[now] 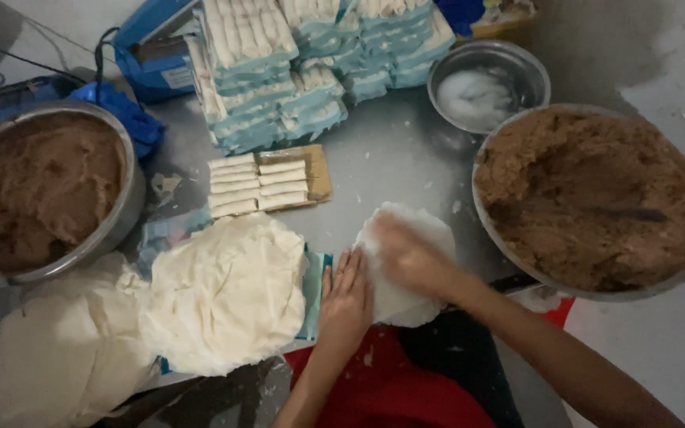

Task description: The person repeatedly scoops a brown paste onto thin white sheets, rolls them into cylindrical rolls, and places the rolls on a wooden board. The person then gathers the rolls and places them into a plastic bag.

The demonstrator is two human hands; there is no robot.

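A thin round white wrapper sheet [418,226] lies on the metal table [390,158] in front of me. My left hand [345,301] rests flat, fingers together, on the sheet's left edge. My right hand [406,254] is blurred and lies on top of the sheet, palm down. Left of my hands sits a thick stack of white wrapper sheets [227,289]. Several rolled white rolls [257,185] lie in rows on a brown cardboard piece [319,170] further back.
A big steel bowl of brown filling [596,198] with a spoon in it stands at the right. Another bowl of filling [37,194] is at the left. A small steel bowl with white paste [485,87] and stacked trays of rolls [311,63] sit behind.
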